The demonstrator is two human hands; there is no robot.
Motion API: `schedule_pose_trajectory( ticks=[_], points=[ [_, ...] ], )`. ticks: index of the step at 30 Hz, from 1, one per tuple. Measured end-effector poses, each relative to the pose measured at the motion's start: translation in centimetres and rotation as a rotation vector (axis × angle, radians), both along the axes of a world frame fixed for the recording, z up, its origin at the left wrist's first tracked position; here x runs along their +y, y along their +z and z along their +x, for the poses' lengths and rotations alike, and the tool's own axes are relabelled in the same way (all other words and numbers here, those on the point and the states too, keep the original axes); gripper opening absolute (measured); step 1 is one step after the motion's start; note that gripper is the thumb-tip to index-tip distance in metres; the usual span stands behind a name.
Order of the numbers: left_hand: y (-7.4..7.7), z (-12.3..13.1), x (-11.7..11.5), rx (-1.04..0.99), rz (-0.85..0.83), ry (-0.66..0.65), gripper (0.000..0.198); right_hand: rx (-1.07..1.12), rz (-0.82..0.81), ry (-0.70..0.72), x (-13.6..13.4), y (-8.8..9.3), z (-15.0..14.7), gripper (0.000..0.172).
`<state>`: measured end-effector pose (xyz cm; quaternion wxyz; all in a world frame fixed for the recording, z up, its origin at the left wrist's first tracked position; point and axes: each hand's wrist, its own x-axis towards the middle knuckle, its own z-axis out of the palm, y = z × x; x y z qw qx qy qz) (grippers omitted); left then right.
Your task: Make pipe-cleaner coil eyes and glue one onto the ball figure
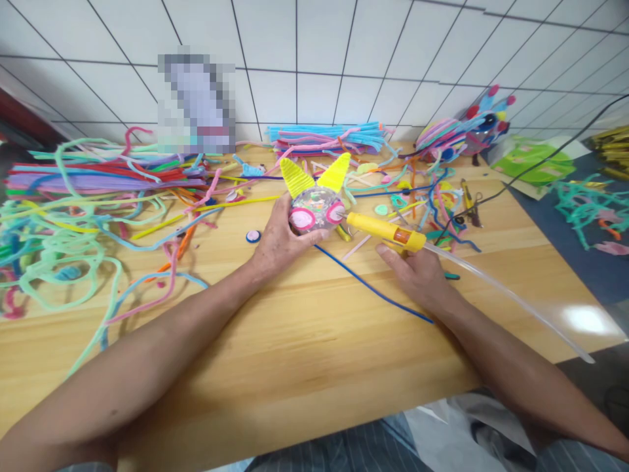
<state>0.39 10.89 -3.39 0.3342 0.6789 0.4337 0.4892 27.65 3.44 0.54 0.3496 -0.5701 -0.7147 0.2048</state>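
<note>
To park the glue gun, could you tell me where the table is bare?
Bare wood lies nearer than the left hand and right hand, down to the table's near edge. Crowded: pipe cleaners at left and along the wall.

Head cam, single view, fwd & down.
Looks from person's head across wooden table (314,354) twd tiled wall (314,52). Close range: forearms enter at bottom edge, left hand (280,239) & right hand (417,272) approx mid-frame.

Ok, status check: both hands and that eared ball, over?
Left hand grips clear ball with yellow ears. Right hand holds glue gun, nozzle at the ball's pink ring. Blue pipe cleaner lies between the hands, clear of the nozzle.
</note>
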Motion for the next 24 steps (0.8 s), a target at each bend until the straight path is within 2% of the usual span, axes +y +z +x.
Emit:
schedule_pose_trajectory(
  ticks=[9,14,18,21,24],
  points=[
    [0.0,-0.1,-0.1,0.009,0.000,-0.002,0.084,0.057,-0.010,-0.030,-0.2,-0.2,0.0,0.027],
    [0.2,-0.1,-0.2,0.022,0.001,-0.006,0.091,0.203,-0.031,-0.045,0.2,0.0,0.0,0.030],
    [0.1,-0.1,-0.2,0.002,-0.002,-0.024,0.093,0.338,-0.051,-0.023,0.1,2.1,0.7,0.030],
    [0.0,-0.2,-0.1,-0.023,0.003,-0.034,0.097,0.356,-0.103,0.025,-0.1,4.2,1.6,0.027],
    [0.0,-0.1,-0.2,-0.039,-0.001,-0.034,0.098,0.300,-0.163,0.043,0.2,4.6,1.7,0.026]
  ],
)
